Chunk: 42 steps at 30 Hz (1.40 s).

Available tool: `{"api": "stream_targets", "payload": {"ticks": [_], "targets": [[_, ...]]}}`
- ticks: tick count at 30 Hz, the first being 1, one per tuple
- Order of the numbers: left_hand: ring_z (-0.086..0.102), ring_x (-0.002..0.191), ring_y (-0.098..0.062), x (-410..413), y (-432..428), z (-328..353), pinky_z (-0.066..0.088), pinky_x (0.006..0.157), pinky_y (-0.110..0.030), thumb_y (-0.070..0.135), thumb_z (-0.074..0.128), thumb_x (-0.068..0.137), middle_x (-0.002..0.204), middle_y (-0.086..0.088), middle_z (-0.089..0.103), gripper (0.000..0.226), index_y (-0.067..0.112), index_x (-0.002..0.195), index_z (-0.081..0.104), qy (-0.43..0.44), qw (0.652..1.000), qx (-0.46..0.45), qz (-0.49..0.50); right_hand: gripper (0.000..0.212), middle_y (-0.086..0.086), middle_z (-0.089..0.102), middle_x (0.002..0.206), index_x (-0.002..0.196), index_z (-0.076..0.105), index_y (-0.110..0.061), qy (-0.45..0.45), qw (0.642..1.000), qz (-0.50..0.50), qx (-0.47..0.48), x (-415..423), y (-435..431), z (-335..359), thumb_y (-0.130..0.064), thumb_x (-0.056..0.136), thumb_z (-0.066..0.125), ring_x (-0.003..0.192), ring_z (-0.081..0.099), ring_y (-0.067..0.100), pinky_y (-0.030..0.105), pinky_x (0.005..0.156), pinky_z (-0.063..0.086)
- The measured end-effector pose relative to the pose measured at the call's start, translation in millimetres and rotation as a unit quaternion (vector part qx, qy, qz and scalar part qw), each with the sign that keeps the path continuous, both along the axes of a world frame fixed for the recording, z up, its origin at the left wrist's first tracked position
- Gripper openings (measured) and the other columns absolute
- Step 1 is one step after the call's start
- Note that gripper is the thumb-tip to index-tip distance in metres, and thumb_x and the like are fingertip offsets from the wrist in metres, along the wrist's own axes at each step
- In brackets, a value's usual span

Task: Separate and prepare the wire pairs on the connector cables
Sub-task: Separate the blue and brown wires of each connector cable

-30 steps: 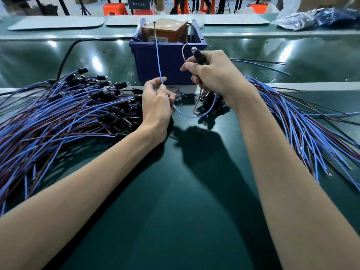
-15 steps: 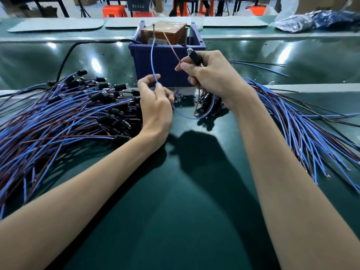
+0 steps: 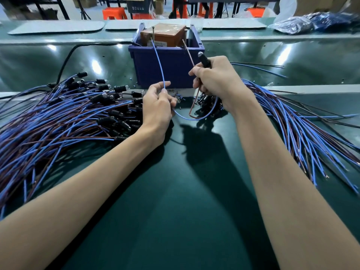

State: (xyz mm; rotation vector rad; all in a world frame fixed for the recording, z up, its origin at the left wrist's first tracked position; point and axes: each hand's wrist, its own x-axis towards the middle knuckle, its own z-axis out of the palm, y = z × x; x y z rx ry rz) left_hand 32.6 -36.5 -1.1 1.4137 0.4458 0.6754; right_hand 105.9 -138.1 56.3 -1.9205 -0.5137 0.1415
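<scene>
Though thin, brown wire (image 3: 189, 53) seemingly steeper.

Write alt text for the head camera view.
Two bare hands split one cable's wire pair: the left hand pinches the blue wire, the right hand grips the black connector, with the brown wire rising beside it. Heaps of blue-and-brown cables flank them on a green table; a blue bin stands behind.

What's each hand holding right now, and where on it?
Left hand pinches the blue wire mid-length; right hand grips the black connector by its body.
</scene>
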Motion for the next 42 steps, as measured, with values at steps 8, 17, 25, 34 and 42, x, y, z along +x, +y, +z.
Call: {"api": "stream_targets", "payload": {"ticks": [8, 17, 25, 34, 42], "targets": [[0.04, 0.042, 0.003, -1, 0, -1, 0.034, 0.045, -0.012, 0.008, 0.031, 0.101, 0.04, 0.016, 0.043, 0.031, 0.026, 0.094, 0.055, 0.015, 0.999, 0.011, -0.033, 0.016, -0.003, 0.059, 0.041, 0.092, 0.063, 0.006, 0.029, 0.998, -0.051, 0.032, 3, -1, 2, -0.001, 0.084, 0.051, 0.033, 0.047, 0.006, 0.014, 0.038, 0.036], [0.04, 0.041, 0.002, -1, -1, -1, 0.032, 0.042, -0.012, 0.005, 0.031, 0.1, 0.039, 0.015, 0.041, 0.032, 0.023, 0.092, 0.057, 0.012, 0.999, 0.006, -0.042, 0.015, -0.002, 0.056, 0.038, 0.083, 0.061, 0.003, 0.044, 0.994, -0.089, 0.054, 0, -4, 8, 0.002, 0.081, 0.046, 0.031, 0.048, 0.008, 0.013, 0.035, 0.034], [0.034, 0.04, 0.0, 0, -1, -1, 0.027, 0.039, -0.012, 0.0, 0.03, 0.098, 0.038, 0.016, 0.035, 0.03, 0.012, 0.103, 0.057, 0.014, 0.999, 0.012, -0.051, 0.019, -0.005, 0.054, 0.035, 0.064, 0.057, -0.004, 0.026, 0.992, -0.111, 0.045, 2, -7, 7, 0.0, 0.078, 0.045, 0.034, 0.052, 0.008, 0.017, 0.039, 0.037], [0.038, 0.04, 0.002, 1, 0, -3, 0.026, 0.036, -0.012, 0.003, 0.03, 0.101, 0.037, 0.015, 0.041, 0.031, 0.02, 0.092, 0.055, -0.001, 0.999, -0.001, -0.047, 0.015, -0.005, 0.054, 0.036, 0.072, 0.059, -0.003, 0.03, 0.993, -0.098, 0.052, 3, -6, 7, -0.001, 0.08, 0.045, 0.033, 0.048, 0.007, 0.015, 0.036, 0.034], [0.04, 0.035, -0.008, -2, 1, 0, 0.033, 0.037, -0.018, 0.017, 0.033, 0.103, 0.053, 0.004, 0.064, 0.02, 0.011, 0.11, 0.051, -0.032, 0.999, -0.015, -0.032, 0.016, -0.001, 0.068, 0.054, 0.087, 0.066, -0.003, 0.046, 0.99, 0.107, -0.076, -10, -18, 18, -0.013, 0.093, 0.055, 0.041, 0.056, 0.005, 0.012, 0.038, 0.035]]}}
